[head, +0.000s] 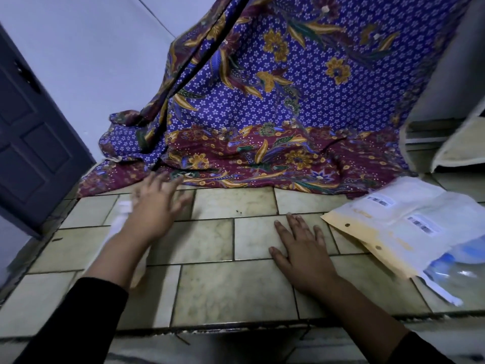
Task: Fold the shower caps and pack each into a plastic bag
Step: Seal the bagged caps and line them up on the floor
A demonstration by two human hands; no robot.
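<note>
black sleeves [78,311] nearest; right hand [301,253] flat, empty, bracing on pale tiled counter [223,285]; left hand [154,208] splayed, empty, over whitish plastic bag [122,214], likely to grab it.

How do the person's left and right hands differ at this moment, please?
The left hand is blurred, fingers spread, close to the cloth; the right hand is sharp and farther from it. The left hand is over a white packet; the right hand lies flat on bare tile. Both are open and hold nothing.
</note>
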